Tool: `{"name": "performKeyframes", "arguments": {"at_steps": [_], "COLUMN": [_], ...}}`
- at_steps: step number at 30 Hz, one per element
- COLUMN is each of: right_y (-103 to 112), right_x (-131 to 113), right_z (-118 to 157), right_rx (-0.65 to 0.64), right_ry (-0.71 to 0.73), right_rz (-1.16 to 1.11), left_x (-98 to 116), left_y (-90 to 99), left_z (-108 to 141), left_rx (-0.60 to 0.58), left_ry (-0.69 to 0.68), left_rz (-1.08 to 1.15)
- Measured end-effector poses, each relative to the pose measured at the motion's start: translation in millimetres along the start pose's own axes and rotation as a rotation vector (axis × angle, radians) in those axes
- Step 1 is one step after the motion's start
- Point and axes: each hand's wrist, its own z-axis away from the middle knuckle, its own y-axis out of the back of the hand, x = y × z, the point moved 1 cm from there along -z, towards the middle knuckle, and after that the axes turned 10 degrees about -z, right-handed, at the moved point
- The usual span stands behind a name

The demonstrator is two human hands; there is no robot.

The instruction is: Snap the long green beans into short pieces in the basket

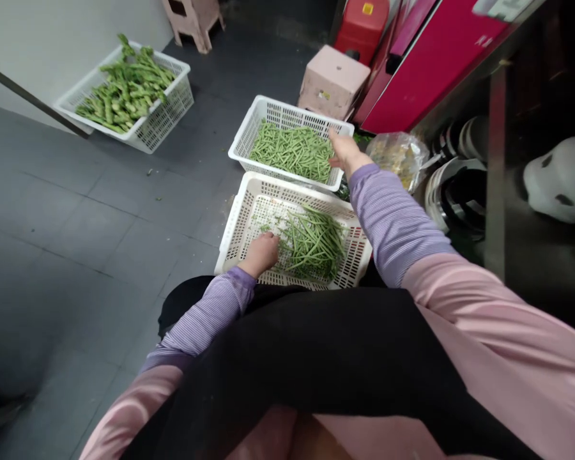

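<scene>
In the head view, a near white plastic basket (230, 236) holds long green beans (316, 246), heaped toward its right, with small scraps on its left. Inside its left part is my left hand (262, 253), fingers curled closed; whatever they may hold is hidden. Just beyond stands a second white basket (243, 144) full of shorter green bean pieces (292, 148). Over its right end reaches my right hand (345, 153), fingers apart and nothing visible in them.
A basket (165, 124) of thick green stalks (129, 89) stands at the far left. Beyond the bean baskets is a pink stool (334, 80). A clear plastic bag (398, 158) and stacked pots (455, 191) lie to the right, near a pink-red cabinet (441, 70).
</scene>
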Motion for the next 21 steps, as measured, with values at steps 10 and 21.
{"name": "performKeyframes", "arguments": {"at_steps": [10,21], "right_y": [-64.0,-10.6], "right_x": [158.0,94.7], "right_z": [185.4,193.1], "right_rx": [-0.375,-0.385], "right_ry": [-0.472,-0.541], "right_rz": [0.438,-0.247], "left_x": [16.9,22.1], "left_y": [11.7,10.9], "left_z": [12.8,4.5], "left_rx": [-0.073,-0.173], "left_ry": [0.086,0.105], "left_rz": [0.161,0.603]}}
